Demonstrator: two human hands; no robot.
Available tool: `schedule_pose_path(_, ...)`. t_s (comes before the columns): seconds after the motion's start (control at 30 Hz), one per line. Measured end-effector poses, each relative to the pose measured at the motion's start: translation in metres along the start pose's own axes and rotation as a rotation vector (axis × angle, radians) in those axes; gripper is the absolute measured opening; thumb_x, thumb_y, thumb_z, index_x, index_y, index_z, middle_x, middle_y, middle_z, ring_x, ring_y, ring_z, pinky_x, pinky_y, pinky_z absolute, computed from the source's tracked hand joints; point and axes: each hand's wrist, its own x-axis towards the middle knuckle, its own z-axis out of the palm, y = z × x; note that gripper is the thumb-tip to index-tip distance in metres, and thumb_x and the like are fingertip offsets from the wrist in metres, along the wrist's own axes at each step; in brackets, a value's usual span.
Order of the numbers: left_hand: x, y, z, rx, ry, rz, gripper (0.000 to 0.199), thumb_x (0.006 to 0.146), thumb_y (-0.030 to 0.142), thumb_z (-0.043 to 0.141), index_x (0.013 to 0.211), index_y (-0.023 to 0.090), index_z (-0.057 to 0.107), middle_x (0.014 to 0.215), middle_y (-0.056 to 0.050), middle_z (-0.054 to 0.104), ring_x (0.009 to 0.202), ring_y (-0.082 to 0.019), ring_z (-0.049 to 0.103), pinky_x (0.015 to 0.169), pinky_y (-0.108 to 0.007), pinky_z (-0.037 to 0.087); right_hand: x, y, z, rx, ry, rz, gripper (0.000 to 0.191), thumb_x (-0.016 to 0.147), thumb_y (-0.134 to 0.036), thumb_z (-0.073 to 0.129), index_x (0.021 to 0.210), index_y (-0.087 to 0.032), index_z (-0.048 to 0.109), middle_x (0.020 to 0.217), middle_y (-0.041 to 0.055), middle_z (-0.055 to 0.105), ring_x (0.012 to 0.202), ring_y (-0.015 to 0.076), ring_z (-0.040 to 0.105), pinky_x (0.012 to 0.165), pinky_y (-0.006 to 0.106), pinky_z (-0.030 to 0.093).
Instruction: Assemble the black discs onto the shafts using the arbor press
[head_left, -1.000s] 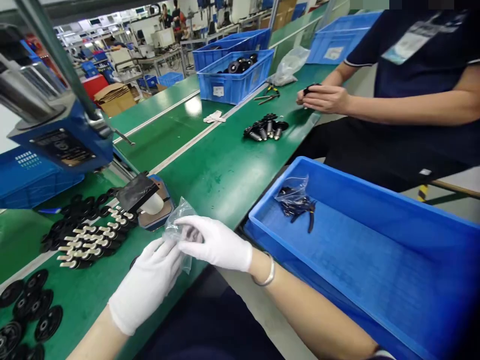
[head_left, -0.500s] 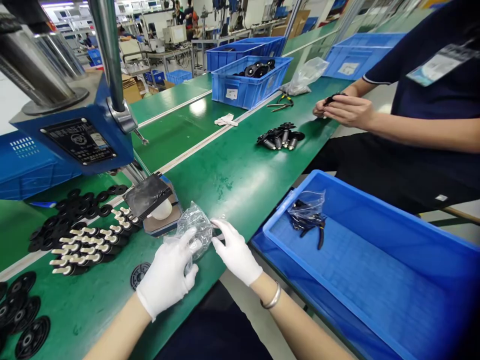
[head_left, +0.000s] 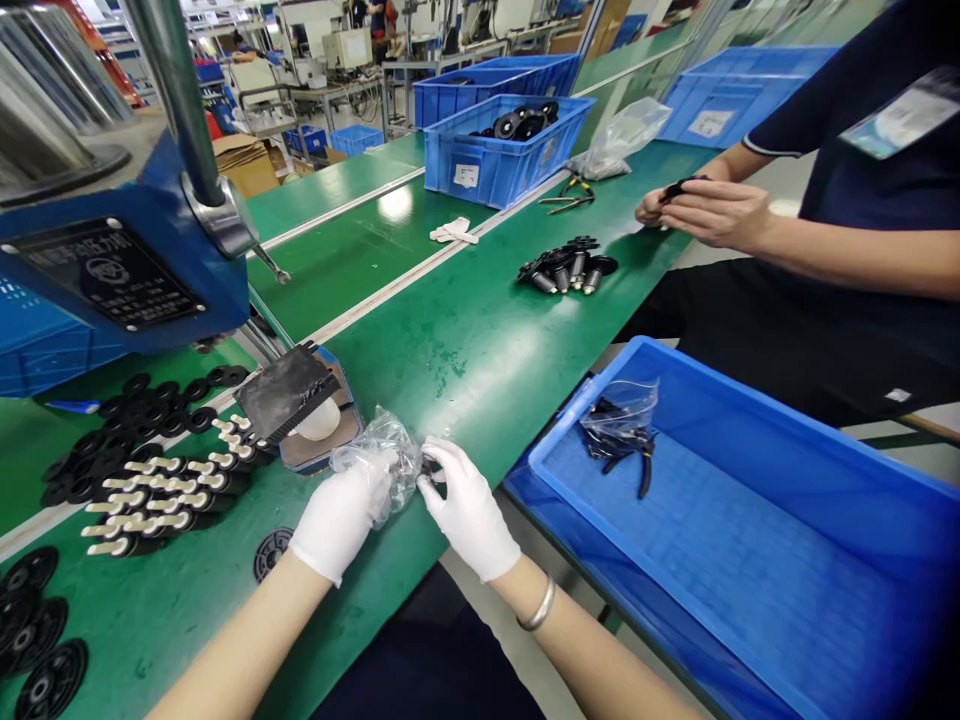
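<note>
A clear plastic bag (head_left: 401,455) lies at the green bench's near edge, just right of the press base. My left hand (head_left: 345,515), in a white glove, has its fingers inside or behind the bag's film, so their shape is hard to make out. My right hand (head_left: 469,510), also gloved, pinches at the bag's right side, where a small dark piece shows by the fingertips. Left of the press base (head_left: 330,430) stand rows of black parts with cream pins (head_left: 161,495). A black ribbed disc (head_left: 271,553) lies beside my left wrist.
A blue press (head_left: 120,250) looms at the upper left. Black discs (head_left: 51,680) lie lower left. At the right, a large blue bin (head_left: 720,500) holds bagged dark parts and pliers. Across the bench, a person's hands (head_left: 709,208) hold a black part near a pile of black parts (head_left: 568,266).
My left hand has moved its fingers into or behind the bag, which is more bunched up. My right hand stays at the bag's right side. The view has shifted slightly.
</note>
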Motion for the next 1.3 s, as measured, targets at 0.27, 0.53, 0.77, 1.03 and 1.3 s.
schedule_pose_path(0.27, 0.000, 0.017, -0.011, 0.124, -0.055, -0.108, 0.027, 0.086, 0.029, 0.056, 0.112, 0.021, 0.062, 0.116, -0.010, 0.064, 0.100, -0.027, 0.063, 0.082, -0.035, 0.050, -0.005, -0.002, -0.003, -0.270, 0.114, 0.038, 0.030, 0.083, -0.026, 0.065, 0.110, -0.013, 0.063, 0.131, 0.0171, 0.051, 0.115, 0.0316, 0.052, 0.096, 0.049, 0.049)
schedule_pose_path(0.53, 0.003, 0.021, -0.013, 0.136, -0.069, -0.052, 0.010, 0.084, 0.020, 0.056, 0.092, 0.019, 0.064, 0.100, -0.007, 0.067, 0.097, -0.022, 0.061, 0.088, -0.032, 0.047, 0.003, -0.006, -0.009, -0.291, -0.016, 0.034, 0.019, 0.080, -0.022, 0.068, 0.098, -0.019, 0.068, 0.123, 0.0087, 0.059, 0.114, 0.0279, 0.052, 0.098, 0.044, 0.045)
schedule_pose_path(0.77, -0.002, 0.014, -0.008, 0.131, 0.008, -0.027, 0.011, 0.086, 0.021, 0.053, 0.080, 0.018, 0.061, 0.092, -0.008, 0.065, 0.091, -0.022, 0.060, 0.087, -0.036, 0.048, 0.001, -0.005, -0.007, -0.275, -0.004, 0.039, 0.015, 0.079, -0.021, 0.069, 0.095, -0.019, 0.066, 0.122, 0.0074, 0.060, 0.114, 0.0271, 0.051, 0.097, 0.043, 0.044)
schedule_pose_path(1.03, -0.006, 0.005, -0.006, -0.115, 0.069, -0.014, 0.029, 0.094, 0.033, 0.042, 0.116, 0.025, 0.060, 0.119, -0.002, 0.066, 0.113, -0.019, 0.059, 0.103, -0.036, 0.042, 0.002, -0.004, -0.008, -0.218, 0.000, 0.026, 0.021, 0.079, -0.021, 0.072, 0.098, -0.023, 0.065, 0.114, 0.0027, 0.063, 0.106, 0.0234, 0.054, 0.093, 0.039, 0.044)
schedule_pose_path(1.3, 0.007, 0.010, -0.004, -0.255, -0.032, -0.074, 0.039, 0.093, 0.037, 0.042, 0.128, 0.027, 0.057, 0.134, 0.001, 0.058, 0.125, -0.018, 0.052, 0.111, -0.032, 0.034, 0.001, -0.001, -0.010, -0.254, -0.077, -0.018, 0.021, 0.087, -0.026, 0.065, 0.108, -0.029, 0.065, 0.100, 0.0010, 0.067, 0.094, 0.0222, 0.056, 0.082, 0.036, 0.044)
